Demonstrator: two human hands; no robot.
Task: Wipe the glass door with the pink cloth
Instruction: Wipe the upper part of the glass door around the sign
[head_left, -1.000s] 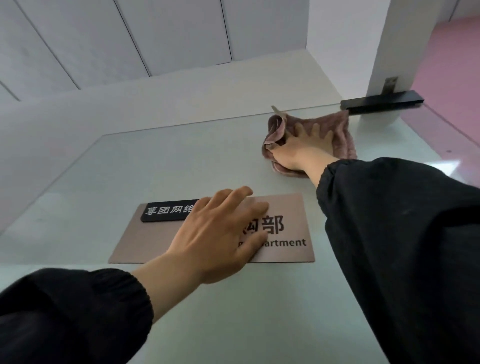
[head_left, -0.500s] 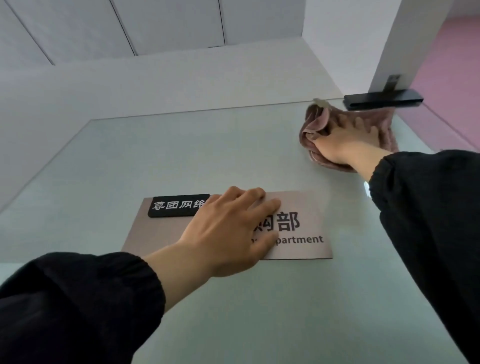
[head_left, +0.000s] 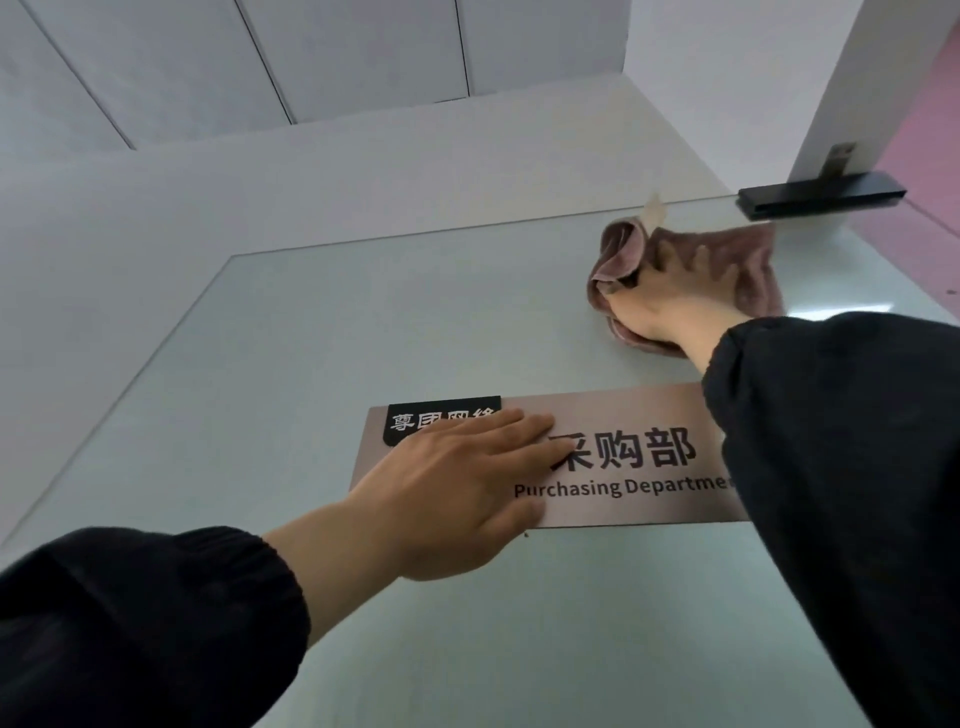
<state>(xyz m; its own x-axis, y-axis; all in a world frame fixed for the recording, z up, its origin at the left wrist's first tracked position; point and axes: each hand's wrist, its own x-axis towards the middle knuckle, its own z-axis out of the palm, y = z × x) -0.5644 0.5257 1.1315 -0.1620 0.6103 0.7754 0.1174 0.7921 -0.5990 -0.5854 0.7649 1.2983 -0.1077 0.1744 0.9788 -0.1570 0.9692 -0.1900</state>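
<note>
The frosted glass door (head_left: 322, 353) fills the view, seen from below. High on it, near the top right corner, my right hand (head_left: 670, 301) presses the pink cloth (head_left: 748, 260) flat against the glass with spread fingers. The cloth bunches up at its left side beside my thumb. My left hand (head_left: 457, 483) lies flat, fingers straight, on the left part of the door's sign plate (head_left: 639, 421).
A black hinge clamp (head_left: 821, 195) grips the door's top right corner, just beyond the cloth. White wall and ceiling panels (head_left: 260, 62) rise above the door. A pink wall (head_left: 930, 130) shows at the far right.
My right hand has slid the cloth rightward along the top of the glass toward the black clamp. My left hand has shifted to the left on the sign, uncovering more lettering.
</note>
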